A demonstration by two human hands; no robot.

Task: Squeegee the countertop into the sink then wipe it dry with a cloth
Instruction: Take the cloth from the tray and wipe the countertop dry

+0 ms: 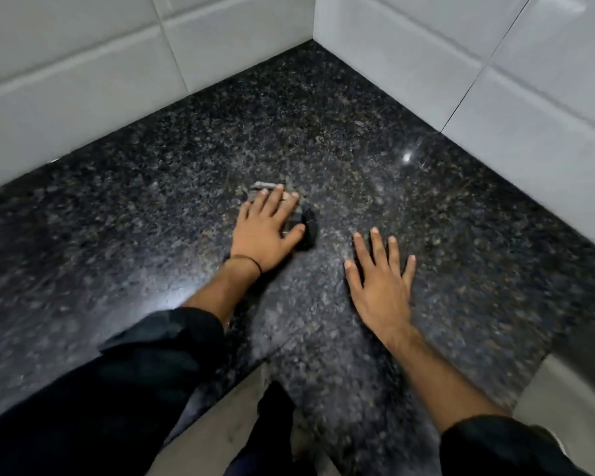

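A dark speckled granite countertop [340,139] fills the view and runs into a corner of white tiled walls. My left hand [267,231] lies flat on a small dark crumpled cloth [306,228], pressing it onto the counter near the middle. The cloth shows a grey edge beyond my fingertips and a black fold to the right of my thumb. To the right, my right hand [380,280] rests palm down on the bare stone with fingers spread, holding nothing. No squeegee is in view.
White wall tiles [83,80] close the counter at the back left and back right [529,80]. A steel sink rim [577,365] shows at the lower right edge. The counter's front edge [220,383] runs near my dark sleeves, with grey floor below.
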